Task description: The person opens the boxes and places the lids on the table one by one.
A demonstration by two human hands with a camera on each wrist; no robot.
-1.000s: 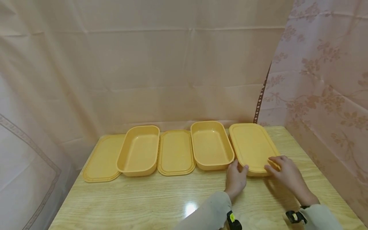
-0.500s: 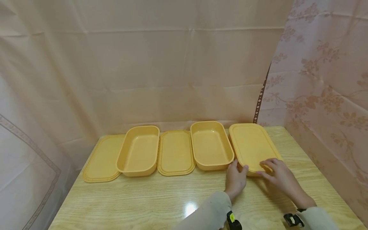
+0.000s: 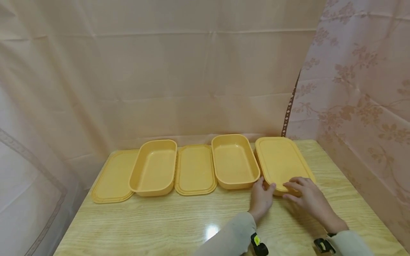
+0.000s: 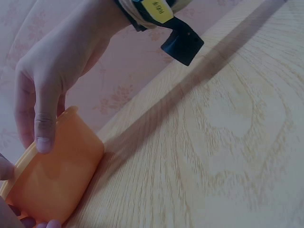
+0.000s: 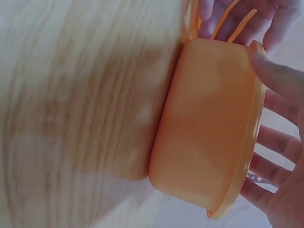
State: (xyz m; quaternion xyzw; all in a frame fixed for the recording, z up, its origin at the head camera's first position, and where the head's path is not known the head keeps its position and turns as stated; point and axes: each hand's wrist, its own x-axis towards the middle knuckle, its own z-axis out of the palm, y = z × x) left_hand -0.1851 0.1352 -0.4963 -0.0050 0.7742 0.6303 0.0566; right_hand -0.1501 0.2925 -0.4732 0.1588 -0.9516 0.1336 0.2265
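Note:
At the right end of the row sits a yellow food container [image 5: 204,118] with its lid [image 3: 282,160] lying over its top. My left hand [image 3: 261,200] holds the near left corner, thumb at the front and fingers along the left side. My right hand [image 3: 310,199] is at the near edge of the lid. Its spread fingers rest on top, and its thumb [image 4: 45,126] reaches down over the rim at the front, as the left wrist view shows. The container's far side is hidden in both wrist views.
Left of the lidded container stand two uncovered yellow containers, one in the middle [image 3: 236,161] and one further left [image 3: 154,167]. A loose lid [image 3: 196,170] lies between them, another lid [image 3: 113,177] at the far left. Cloth curtains [image 3: 192,78] surround the wooden table [image 3: 160,224].
My right hand has slid left along the near edge of the lid, closer to the left hand. The left hand and the containers have stayed in place.

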